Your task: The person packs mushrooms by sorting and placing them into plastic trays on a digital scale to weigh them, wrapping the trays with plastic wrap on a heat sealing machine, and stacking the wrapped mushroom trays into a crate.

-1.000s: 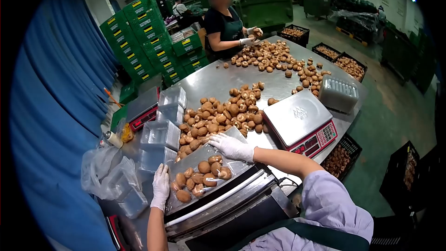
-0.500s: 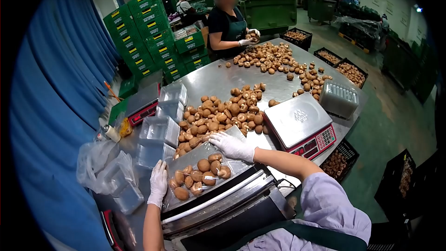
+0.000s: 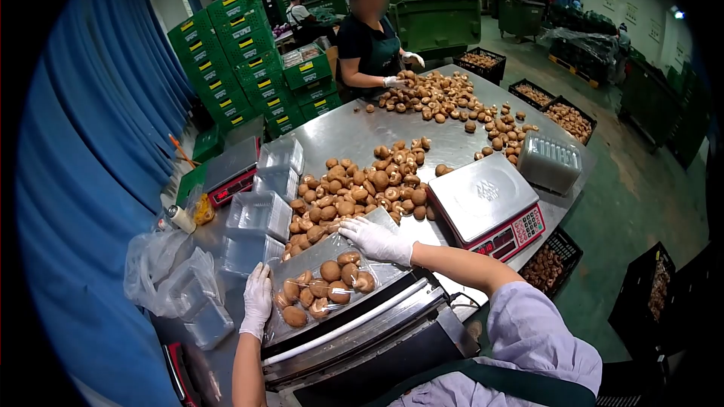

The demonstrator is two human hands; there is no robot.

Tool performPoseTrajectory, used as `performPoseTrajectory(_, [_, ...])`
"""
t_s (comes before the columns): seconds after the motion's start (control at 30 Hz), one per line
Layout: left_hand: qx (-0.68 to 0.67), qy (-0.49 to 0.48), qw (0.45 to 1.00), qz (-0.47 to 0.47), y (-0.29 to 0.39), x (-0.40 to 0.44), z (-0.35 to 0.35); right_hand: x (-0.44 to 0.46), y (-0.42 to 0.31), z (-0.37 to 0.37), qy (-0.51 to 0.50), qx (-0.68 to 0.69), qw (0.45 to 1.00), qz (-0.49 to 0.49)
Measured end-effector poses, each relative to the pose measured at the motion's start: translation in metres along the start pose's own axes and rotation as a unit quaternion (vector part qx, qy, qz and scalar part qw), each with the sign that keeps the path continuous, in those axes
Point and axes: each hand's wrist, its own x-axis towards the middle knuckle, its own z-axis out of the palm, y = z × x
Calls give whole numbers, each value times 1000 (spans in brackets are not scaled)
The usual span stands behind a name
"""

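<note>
A clear film-wrapped pack of brown mushrooms (image 3: 319,287) lies on the flat plate of a wrapping machine (image 3: 362,332) in front of me. My left hand (image 3: 257,301), in a white glove, rests along the left edge of the pack, fingers stretched out and touching the film. On the far right side, my gloved right hand (image 3: 375,241) lies flat with its fingers spread over the film and the plate's edge. Just beyond the plate is a big heap of loose mushrooms (image 3: 362,187). What the left fingertips press on is partly hidden.
Clear plastic trays (image 3: 259,213) are stacked left of the heap. At right stand a scale (image 3: 486,196) and more upturned trays (image 3: 550,162). Plastic bags (image 3: 162,271) lie far left. Across the steel table (image 3: 332,132), a co-worker (image 3: 369,45) handles another mushroom heap (image 3: 437,94).
The co-worker's hands have parted; one is lowered onto the far mushroom heap, where both were held together with mushrooms. My hands and the pack have hardly moved.
</note>
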Motion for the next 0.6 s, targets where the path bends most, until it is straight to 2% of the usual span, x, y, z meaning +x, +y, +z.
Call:
performPoseTrajectory(0.07, [1, 1, 1000, 1, 0, 0, 0, 0, -1, -2, -25, 7, 1000, 14])
performPoseTrajectory(0.33, [5, 13, 1000, -1, 3, 2, 0, 0, -3, -1, 12, 2, 1000, 2])
performPoseTrajectory(0.4, [37, 20, 999, 27, -4, 3, 2, 1, -7, -9, 2, 21, 1000, -5])
performPoseTrajectory(0.6, [-10, 31, 999, 13, 5, 0, 0, -1, -5, -1, 24, 30, 999, 16])
